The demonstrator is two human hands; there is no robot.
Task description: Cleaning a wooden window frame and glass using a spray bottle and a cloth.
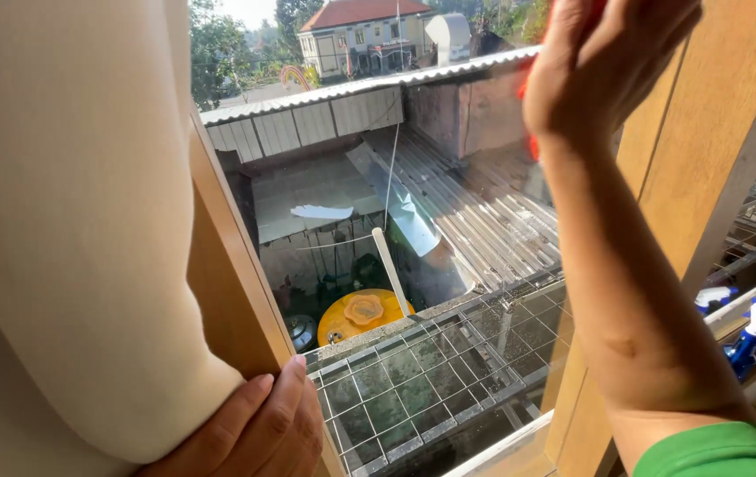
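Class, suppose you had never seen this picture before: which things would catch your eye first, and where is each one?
The right hand at the top presses a red cloth to the window glass. Lower left, the left hand holds back a cream curtain at the wooden frame. Through the glass below sits a round yellow tank lid.
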